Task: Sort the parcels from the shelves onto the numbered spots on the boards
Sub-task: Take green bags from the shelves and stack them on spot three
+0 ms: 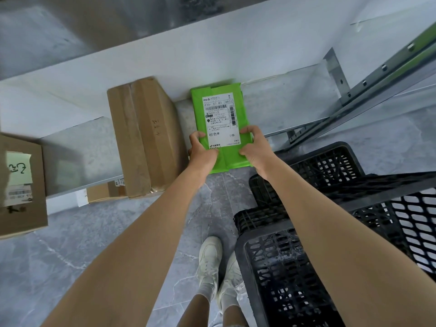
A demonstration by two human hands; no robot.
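Note:
A flat green parcel [218,109] with a white shipping label lies on a grey metal shelf [283,102], its near end sticking out past the shelf's front edge. My left hand [201,149] grips the parcel's near left edge, thumb on top. My right hand [253,147] grips its near right edge, thumb on the label's corner. A long brown cardboard box [144,138] lies on the same shelf just left of the green parcel.
Another cardboard box [21,185] with a green sticky note sits at the far left. A small carton [103,191] shows below the shelf. Black plastic crates [318,220] stand stacked at the right, beside my feet [217,267] on the grey tiled floor.

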